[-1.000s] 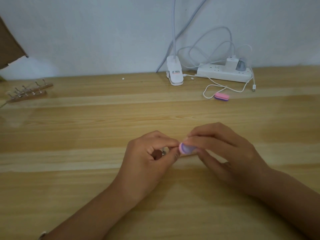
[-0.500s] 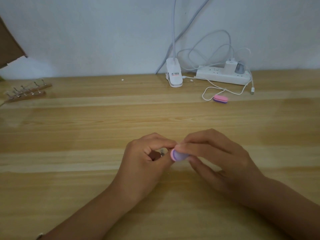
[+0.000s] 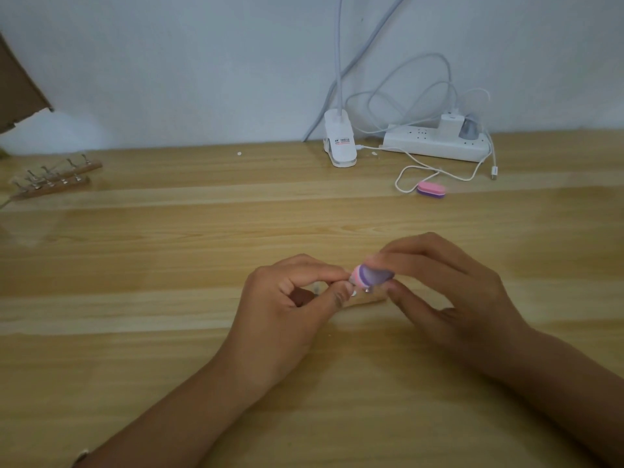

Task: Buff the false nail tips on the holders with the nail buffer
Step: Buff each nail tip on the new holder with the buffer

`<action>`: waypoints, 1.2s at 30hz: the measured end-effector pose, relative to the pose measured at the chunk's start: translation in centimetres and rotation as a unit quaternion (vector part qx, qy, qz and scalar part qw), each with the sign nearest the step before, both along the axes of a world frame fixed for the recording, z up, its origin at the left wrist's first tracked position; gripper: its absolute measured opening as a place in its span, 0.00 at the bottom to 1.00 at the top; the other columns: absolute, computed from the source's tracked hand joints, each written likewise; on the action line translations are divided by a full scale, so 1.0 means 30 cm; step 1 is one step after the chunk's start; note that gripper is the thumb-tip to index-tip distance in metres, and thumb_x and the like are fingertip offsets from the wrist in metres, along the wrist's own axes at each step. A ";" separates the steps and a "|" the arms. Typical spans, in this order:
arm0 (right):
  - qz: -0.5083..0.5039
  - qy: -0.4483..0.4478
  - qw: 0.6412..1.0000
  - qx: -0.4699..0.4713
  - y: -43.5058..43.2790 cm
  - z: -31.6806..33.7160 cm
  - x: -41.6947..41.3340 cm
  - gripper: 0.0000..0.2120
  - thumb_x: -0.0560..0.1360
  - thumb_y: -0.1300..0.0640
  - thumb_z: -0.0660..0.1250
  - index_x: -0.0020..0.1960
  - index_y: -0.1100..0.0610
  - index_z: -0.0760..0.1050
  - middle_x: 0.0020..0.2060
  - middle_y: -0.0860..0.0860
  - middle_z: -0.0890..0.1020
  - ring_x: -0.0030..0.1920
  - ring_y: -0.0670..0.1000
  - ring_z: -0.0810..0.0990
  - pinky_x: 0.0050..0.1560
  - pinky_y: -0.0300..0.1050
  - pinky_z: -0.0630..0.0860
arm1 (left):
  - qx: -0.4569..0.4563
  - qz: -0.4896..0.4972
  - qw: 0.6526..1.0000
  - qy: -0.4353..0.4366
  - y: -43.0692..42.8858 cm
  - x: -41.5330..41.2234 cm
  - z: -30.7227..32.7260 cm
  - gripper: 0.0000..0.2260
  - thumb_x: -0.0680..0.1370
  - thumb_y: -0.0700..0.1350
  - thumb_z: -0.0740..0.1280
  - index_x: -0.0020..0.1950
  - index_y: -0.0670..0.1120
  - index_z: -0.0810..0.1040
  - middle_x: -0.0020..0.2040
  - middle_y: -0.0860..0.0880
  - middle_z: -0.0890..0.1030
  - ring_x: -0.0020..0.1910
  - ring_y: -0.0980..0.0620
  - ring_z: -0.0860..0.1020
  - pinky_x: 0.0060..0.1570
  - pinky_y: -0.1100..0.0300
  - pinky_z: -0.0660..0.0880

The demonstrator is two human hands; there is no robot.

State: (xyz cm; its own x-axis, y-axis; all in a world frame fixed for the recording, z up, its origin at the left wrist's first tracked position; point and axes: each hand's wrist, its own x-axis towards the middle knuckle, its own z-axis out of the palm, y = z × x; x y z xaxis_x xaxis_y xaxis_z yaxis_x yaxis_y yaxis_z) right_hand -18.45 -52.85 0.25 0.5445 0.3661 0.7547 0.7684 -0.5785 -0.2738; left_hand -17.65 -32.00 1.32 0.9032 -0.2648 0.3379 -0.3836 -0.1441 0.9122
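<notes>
My right hand (image 3: 449,292) pinches a small pink and purple nail buffer (image 3: 369,275) between thumb and fingers at the middle of the wooden table (image 3: 169,332). My left hand (image 3: 290,305) curls its thumb and fingers round a wooden nail-tip holder (image 3: 366,300), most of which the hands hide. A small metal clip with a pale tip (image 3: 359,291) shows just under the buffer. The buffer's end lies on that tip, next to my left thumb.
Two more wooden holders (image 3: 54,179) with metal clips lie at the far left. A second pink and purple buffer (image 3: 431,190) lies at the back right beside a white cable. A white clip lamp (image 3: 339,143) and power strip (image 3: 435,143) stand by the wall.
The buffer has slid to the right along the tip after moving left half a second ago. My left hand keeps its grip in the same place.
</notes>
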 end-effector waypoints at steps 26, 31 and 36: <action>-0.062 0.084 0.994 0.041 -0.037 -0.045 0.081 0.16 0.71 0.72 0.74 0.57 0.60 0.82 0.51 0.50 0.81 0.51 0.47 0.80 0.56 0.41 0.76 | 0.273 0.123 0.945 -0.133 -0.047 0.050 -0.024 0.03 0.69 0.56 0.69 0.39 0.60 0.81 0.38 0.65 0.81 0.44 0.63 0.75 0.52 0.62 0.58; -0.063 0.099 0.992 0.038 -0.031 -0.043 0.080 0.16 0.71 0.71 0.74 0.57 0.60 0.82 0.50 0.50 0.81 0.52 0.46 0.81 0.57 0.40 0.76 | 0.250 0.117 0.956 -0.096 -0.045 0.059 -0.030 0.04 0.68 0.53 0.74 0.36 0.60 0.80 0.36 0.64 0.80 0.42 0.62 0.76 0.54 0.55 0.64; -0.055 0.112 0.992 0.036 -0.023 -0.036 0.074 0.16 0.71 0.72 0.74 0.57 0.60 0.82 0.49 0.49 0.81 0.51 0.44 0.81 0.57 0.36 0.74 | 0.215 0.091 0.971 -0.045 -0.045 0.069 -0.033 0.08 0.68 0.48 0.77 0.35 0.60 0.80 0.33 0.61 0.78 0.39 0.59 0.74 0.53 0.43 0.70</action>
State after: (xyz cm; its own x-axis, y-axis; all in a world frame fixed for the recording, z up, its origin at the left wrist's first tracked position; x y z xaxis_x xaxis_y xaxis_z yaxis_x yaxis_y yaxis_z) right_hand -16.23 -53.54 -0.82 0.7353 0.2443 0.6322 0.6164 -0.6287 -0.4740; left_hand -15.59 -33.35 0.33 0.9202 -0.2383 0.3105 -0.3913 -0.5770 0.7169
